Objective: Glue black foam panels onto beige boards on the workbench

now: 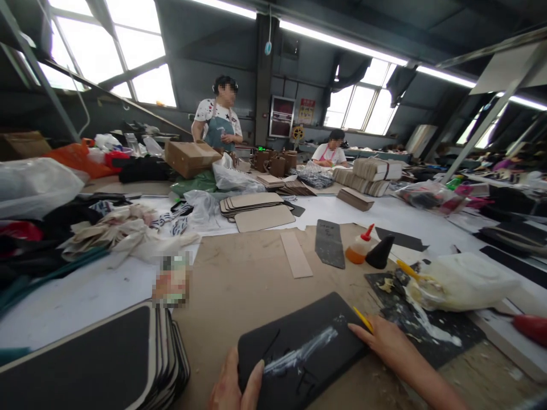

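Observation:
A black board [294, 326] with rounded corners lies at a slant in front of me. White smears, perhaps glue, and dark handwritten marks run across its face. My left hand [233, 378] grips its left edge, thumb on top. At the right edge, my right hand [384, 340] pinches a thin yellow stick [362, 319], its thumb touching the board; the stick's working end cannot be made out. To the left is a stack of black boards with beige edges [98, 353]. A tipped white plastic jug [470, 279] with a yellow handle [408, 269] in its mouth lies right.
Brown sheeting [243, 267] covers the worktop, bearing a beige strip [296, 254], an orange-filled bottle [358, 246] and a black cone [380, 251]. Fabric scraps [115, 228] lie left; beige panels [265, 218] lie ahead. Two people work beyond.

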The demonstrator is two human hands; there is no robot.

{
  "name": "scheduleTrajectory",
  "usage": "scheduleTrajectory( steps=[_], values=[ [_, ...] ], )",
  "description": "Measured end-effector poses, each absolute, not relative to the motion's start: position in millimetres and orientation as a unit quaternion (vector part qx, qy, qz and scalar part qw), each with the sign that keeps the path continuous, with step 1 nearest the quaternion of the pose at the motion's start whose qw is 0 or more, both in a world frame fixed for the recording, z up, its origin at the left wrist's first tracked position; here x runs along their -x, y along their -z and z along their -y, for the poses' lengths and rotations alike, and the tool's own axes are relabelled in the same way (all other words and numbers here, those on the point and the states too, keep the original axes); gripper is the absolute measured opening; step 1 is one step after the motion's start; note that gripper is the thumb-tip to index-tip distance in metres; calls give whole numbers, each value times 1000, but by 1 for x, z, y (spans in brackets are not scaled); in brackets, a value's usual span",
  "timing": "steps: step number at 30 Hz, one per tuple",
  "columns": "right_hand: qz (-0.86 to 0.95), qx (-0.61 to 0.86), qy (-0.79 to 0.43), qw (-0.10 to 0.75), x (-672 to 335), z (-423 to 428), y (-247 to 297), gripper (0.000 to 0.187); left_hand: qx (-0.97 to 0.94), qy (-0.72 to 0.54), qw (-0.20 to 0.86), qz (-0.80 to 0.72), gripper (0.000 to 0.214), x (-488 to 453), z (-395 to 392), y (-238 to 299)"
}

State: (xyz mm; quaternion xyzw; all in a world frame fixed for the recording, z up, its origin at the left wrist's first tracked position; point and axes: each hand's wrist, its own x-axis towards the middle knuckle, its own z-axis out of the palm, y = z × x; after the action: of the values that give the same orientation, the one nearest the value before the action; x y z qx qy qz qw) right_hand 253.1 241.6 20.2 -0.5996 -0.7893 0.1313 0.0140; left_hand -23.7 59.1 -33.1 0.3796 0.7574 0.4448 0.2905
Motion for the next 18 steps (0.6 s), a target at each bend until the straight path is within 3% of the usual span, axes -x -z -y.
scheduleTrajectory(
  steps=[5, 10, 13, 18],
  values=[
    [788, 600, -137, -12, -250, -240, -26, 37, -194, -644, 460, -580, 65, 7, -66, 31],
    [782, 605, -144, 31, -249, -237, -40, 36, -149, -681, 480, -532, 80, 6, -85, -2],
    [779, 614, -116, 58, -254, -236, -48, 38, -218, -683, 419, -557, 69, 26, -105, -34],
    [779, 609, -96, 116, -270, -232, -59, 36, -301, -651, 138, -683, 45, 70, -133, -55]
  ],
)
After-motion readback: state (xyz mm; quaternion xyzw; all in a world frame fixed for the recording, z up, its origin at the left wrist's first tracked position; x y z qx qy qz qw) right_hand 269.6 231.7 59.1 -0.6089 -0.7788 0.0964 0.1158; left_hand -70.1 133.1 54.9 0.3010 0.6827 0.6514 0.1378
